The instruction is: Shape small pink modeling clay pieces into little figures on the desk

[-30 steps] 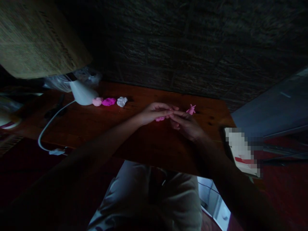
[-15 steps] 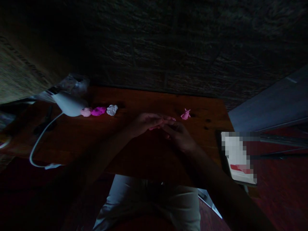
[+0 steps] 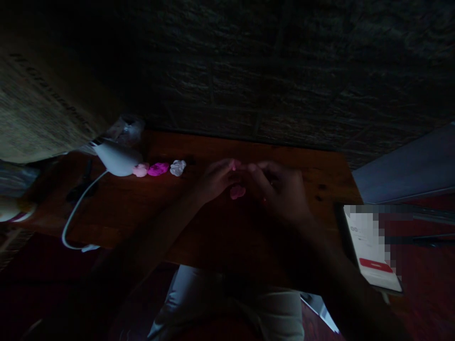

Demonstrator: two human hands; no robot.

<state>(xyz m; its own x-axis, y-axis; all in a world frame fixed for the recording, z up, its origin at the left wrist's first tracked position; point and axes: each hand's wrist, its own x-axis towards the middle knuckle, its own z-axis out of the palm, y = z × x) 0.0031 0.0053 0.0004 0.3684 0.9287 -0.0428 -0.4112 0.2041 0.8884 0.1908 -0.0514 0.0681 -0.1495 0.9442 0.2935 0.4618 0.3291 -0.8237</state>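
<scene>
Over the middle of a dark wooden table [image 3: 199, 227], my left hand [image 3: 216, 180] and my right hand [image 3: 280, 192] meet, fingers curled in. Between them sits a small pink lump of clay [image 3: 237, 192], pinched by the fingertips of both hands. A bit of pink also shows at my left fingertips. The small pink clay figure seen earlier is hidden behind my right hand. The scene is very dim.
At the back left lie a pale pink lump [image 3: 141, 170], a magenta lump [image 3: 158, 168] and a white lump [image 3: 177, 167], beside a white lamp base [image 3: 115, 157] with its cord [image 3: 73, 220]. A phone [image 3: 373, 251] lies at the right edge. A brick wall stands behind.
Both hands have lifted a little and curled tighter around the pink lump. My right hand now covers the small pink figure. The camera view shifted slightly.
</scene>
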